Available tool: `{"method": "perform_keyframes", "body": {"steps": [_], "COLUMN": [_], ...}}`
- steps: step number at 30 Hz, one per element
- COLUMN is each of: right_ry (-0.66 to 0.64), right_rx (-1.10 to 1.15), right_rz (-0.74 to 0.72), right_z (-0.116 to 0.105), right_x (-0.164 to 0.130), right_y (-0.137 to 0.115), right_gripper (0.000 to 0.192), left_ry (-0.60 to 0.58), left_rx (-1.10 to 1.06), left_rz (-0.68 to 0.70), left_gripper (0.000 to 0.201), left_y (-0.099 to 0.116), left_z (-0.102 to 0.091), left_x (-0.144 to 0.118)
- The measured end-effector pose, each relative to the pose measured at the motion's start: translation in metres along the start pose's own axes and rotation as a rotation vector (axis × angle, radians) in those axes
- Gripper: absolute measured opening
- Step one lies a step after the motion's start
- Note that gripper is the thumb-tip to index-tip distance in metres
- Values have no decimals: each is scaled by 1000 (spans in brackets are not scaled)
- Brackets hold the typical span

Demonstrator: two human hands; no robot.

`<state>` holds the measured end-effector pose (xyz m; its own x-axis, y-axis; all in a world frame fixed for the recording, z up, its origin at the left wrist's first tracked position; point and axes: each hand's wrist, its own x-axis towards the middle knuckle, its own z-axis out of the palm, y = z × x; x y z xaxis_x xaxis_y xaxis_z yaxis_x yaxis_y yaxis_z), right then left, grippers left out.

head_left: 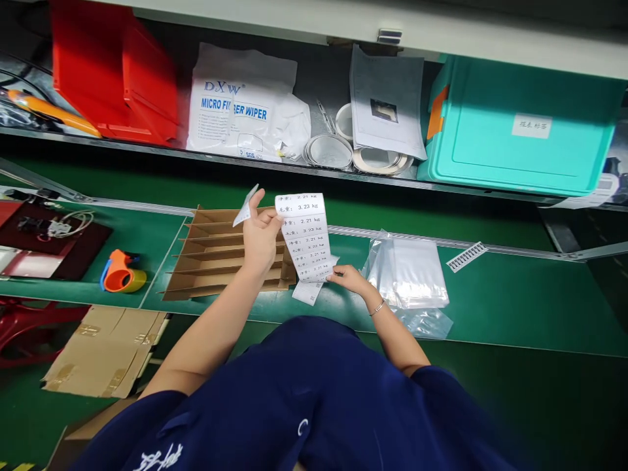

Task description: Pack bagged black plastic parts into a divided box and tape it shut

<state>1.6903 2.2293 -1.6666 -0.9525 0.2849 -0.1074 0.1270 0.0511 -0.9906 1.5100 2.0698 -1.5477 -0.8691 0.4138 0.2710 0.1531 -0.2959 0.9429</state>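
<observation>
My left hand [260,235] is raised over the green table and pinches the top of a long white strip of printed weight labels [309,239], with a small peeled label [245,208] sticking up from its fingers. My right hand [349,278] holds the lower end of the same strip, just above the table. A brown cardboard divider grid [210,258] lies flat on the table right behind my left hand.
Clear plastic bags [409,275] lie right of my right hand. An orange tape dispenser [120,273] sits at the left. The shelf behind holds a red bin [115,72], a wiper pack [240,104], tape rolls [330,150] and a teal box [520,127]. Flat cardboard [105,353] lies below the table's front edge.
</observation>
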Motion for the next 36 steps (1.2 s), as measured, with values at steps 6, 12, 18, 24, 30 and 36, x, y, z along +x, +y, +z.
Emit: {"method": "perform_keyframes", "body": {"steps": [6,12,18,24,30,36], "right_ry": [236,450,696,319,552,577], "right_rx": [232,325,209,-151,-44,-53], "right_rz": [10,-13,-86,-238,-150,-173], "right_z": [-15,-26,-25,-23,-19,-24], "right_x": [5,12,-14,-50,-57,-58], "right_y": [-15,-18,-20,-38,-36,-36], "right_gripper": [43,51,49,42,23,32], "left_ry": [-221,-477,-433,-425,-418,-582], "left_rx": [286,335,326,246,210,116], "left_rz": [-77,-315,-314,-251,-249,-412], "left_gripper": [49,43,34,34,64,64], "left_y": [-14,-43,-39,-40,-42,-36], "left_z": [-12,8,21,35,53,61], "left_x": [-31,-80,-85,-77,-76,-76]}}
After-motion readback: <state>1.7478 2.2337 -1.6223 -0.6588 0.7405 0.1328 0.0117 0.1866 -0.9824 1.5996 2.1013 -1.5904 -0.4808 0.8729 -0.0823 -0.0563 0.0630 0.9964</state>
